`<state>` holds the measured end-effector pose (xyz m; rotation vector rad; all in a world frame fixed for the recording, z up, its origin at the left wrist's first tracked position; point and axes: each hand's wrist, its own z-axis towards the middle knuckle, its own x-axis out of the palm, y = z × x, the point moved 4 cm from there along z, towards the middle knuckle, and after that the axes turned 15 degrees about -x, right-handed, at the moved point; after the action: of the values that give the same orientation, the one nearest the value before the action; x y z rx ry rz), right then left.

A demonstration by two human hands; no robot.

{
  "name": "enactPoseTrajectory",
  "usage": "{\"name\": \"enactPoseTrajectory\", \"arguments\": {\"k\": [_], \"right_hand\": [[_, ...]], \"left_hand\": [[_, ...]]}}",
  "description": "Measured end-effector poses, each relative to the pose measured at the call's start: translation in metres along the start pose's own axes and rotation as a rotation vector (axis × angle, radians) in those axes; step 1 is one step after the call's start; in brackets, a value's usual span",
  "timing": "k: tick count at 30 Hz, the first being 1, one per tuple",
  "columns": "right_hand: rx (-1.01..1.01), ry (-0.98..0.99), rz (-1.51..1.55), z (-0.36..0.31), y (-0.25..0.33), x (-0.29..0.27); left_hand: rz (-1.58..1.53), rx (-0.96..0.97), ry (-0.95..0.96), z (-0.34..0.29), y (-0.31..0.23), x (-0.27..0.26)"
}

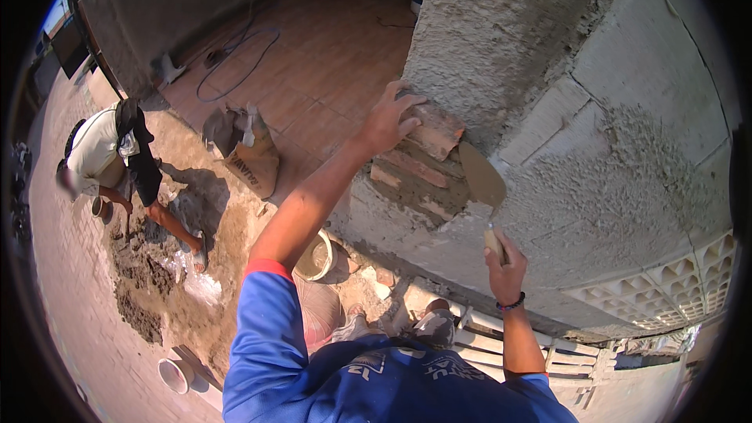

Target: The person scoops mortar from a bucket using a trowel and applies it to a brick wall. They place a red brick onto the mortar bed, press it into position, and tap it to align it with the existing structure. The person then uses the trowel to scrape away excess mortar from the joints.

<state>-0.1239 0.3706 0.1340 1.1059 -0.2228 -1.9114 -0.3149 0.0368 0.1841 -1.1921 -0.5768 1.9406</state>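
Observation:
My left hand (388,119) rests on the near-left end of a red brick (435,131), fingers curled over its top edge. That brick lies on several other bricks (413,168) set in grey mortar, against the rough plastered pillar (501,23). Lower right, my right hand (507,268) is wrapped round the wooden handle of a pointed trowel (482,176). The trowel's blade is smeared with mortar and its upper edge lies close beside the right end of the brick; whether they touch I cannot tell.
A person (117,157) bends over a mortar heap (141,266) at left. An open paper sack (249,158) stands by the tiled floor (298,70), where a hose (227,63) lies. Below my left arm are a bucket (315,257) and brick pieces (385,276). Pierced blocks (666,290) line the lower right.

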Motion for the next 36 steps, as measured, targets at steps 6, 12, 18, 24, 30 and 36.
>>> {"name": "enactPoseTrajectory", "arguments": {"k": [6, 12, 18, 24, 30, 36], "right_hand": [[-0.037, -0.021, -0.036, -0.003, 0.0, -0.002], [-0.047, 0.204, -0.061, 0.008, 0.019, -0.014], [-0.048, 0.383, -0.187, 0.024, 0.017, -0.021], [-0.024, 0.337, -0.224, 0.039, 0.017, -0.031], [0.061, 0.273, -0.123, 0.042, 0.024, -0.028], [0.081, 0.251, -0.058, 0.034, 0.013, -0.027]], "left_hand": [[-0.051, -0.01, 0.068, -0.001, 0.002, 0.003], [-0.03, -0.001, 0.044, -0.005, 0.002, 0.002], [-0.077, -0.04, 0.0, -0.011, 0.003, 0.001], [-0.076, -0.025, -0.023, -0.011, 0.002, 0.001], [-0.066, -0.004, -0.01, -0.008, 0.003, 0.004], [-0.014, -0.058, 0.035, -0.007, 0.0, 0.005]]}}
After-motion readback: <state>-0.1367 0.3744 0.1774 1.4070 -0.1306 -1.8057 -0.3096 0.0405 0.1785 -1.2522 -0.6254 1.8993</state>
